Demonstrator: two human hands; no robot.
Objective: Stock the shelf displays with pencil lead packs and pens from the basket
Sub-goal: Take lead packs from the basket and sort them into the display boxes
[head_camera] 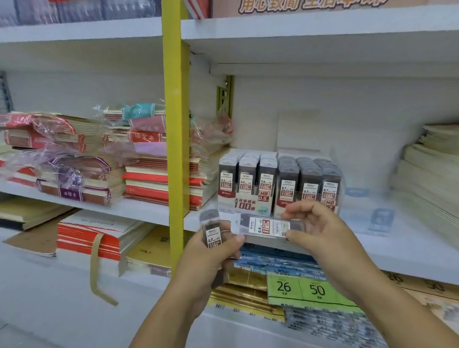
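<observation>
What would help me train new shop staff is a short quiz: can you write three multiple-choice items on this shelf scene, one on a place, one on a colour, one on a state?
1. Where does the 0.5 display box stand relative to the 0.7 display box?
A) to its left
B) to its right
C) on the shelf above

2. What colour is the shelf post?
A) blue
B) yellow
C) black

3. How is the lead pack in the right hand held?
A) upright
B) lying sideways
C) dropped on the shelf

Answers:
1 A, the packs marked 0.5 sit left of those marked 0.7.
2 B, the post is plainly yellow.
3 B, the pack's long side runs level, pinched at its right end by fingers and thumb.
</observation>
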